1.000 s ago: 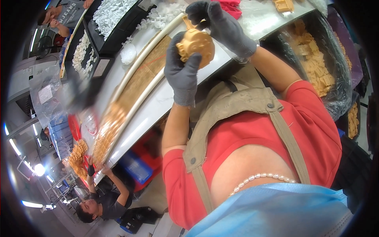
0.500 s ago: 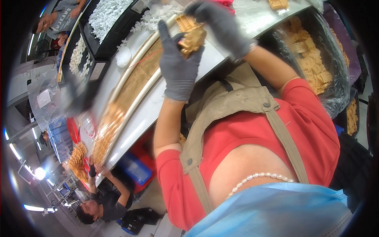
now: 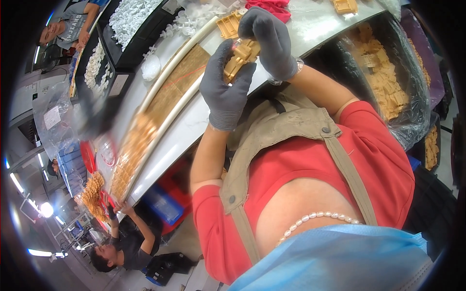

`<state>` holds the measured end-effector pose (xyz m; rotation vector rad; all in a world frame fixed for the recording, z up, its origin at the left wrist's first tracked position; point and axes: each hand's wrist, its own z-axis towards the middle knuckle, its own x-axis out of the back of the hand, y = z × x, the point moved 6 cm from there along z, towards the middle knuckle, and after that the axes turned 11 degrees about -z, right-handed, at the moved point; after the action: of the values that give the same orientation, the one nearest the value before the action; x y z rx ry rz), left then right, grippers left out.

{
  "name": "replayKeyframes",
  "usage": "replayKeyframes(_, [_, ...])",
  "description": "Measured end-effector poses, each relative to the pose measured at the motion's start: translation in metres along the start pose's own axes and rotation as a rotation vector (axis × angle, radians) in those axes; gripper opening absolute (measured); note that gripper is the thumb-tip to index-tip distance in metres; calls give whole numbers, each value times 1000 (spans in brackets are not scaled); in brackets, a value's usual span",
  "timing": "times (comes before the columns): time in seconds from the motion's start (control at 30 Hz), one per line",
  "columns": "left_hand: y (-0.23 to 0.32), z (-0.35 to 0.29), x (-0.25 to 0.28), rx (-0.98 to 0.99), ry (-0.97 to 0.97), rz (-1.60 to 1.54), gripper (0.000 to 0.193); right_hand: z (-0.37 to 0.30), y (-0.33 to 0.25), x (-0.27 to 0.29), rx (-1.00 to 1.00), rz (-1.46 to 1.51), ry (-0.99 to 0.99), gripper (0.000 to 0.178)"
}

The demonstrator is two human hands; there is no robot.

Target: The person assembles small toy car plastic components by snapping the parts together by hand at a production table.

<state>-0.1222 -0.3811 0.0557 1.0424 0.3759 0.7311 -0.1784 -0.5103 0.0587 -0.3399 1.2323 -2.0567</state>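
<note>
My gloved left hand (image 3: 224, 89) holds a tan-yellow moulded plastic part (image 3: 241, 59) between thumb and fingers, above the near white rail of a curved track. Bent over the far end of this part, my gloved right hand (image 3: 270, 44) has its fingertips closed against it. Something small and pinkish shows at the part's upper left edge, too small to name. Just beyond my hands, a second tan-yellow piece with a ribbed, box-like shape (image 3: 228, 26) lies on the table. The right fingertips are partly hidden.
White rails border the brown track (image 3: 182, 77), with many tan pieces (image 3: 131, 155) farther along it. White plastic parts fill a black bin (image 3: 131, 24). A plastic-lined box of tan parts (image 3: 383, 72) stands at right. A red cloth (image 3: 272, 8) lies beyond my hands. Co-workers are at left.
My right hand has come down and inward from the far side onto the part in my left hand. The left hand has turned slightly and shifted nearer. Tan pieces lie along the track in both frames.
</note>
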Motion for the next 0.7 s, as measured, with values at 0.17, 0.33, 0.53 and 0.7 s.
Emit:
replayKeyframes(0.17, [30, 2, -1, -213, -88, 166, 43, -7, -26, -1, 174, -141, -100, 55])
replayKeyframes(0.33, [44, 3, -12, -352, -80, 265, 40, -6, -20, -4, 119, -31, -73, 50])
replayKeyframes(0.53, [24, 5, -8, -165, 10, 6, 39, 6, 10, -2, -179, 86, -45, 46])
replayKeyframes(0.7, [15, 18, 19, 37, 244, -673, 55, 18, 6, 10, -78, 263, 9, 40])
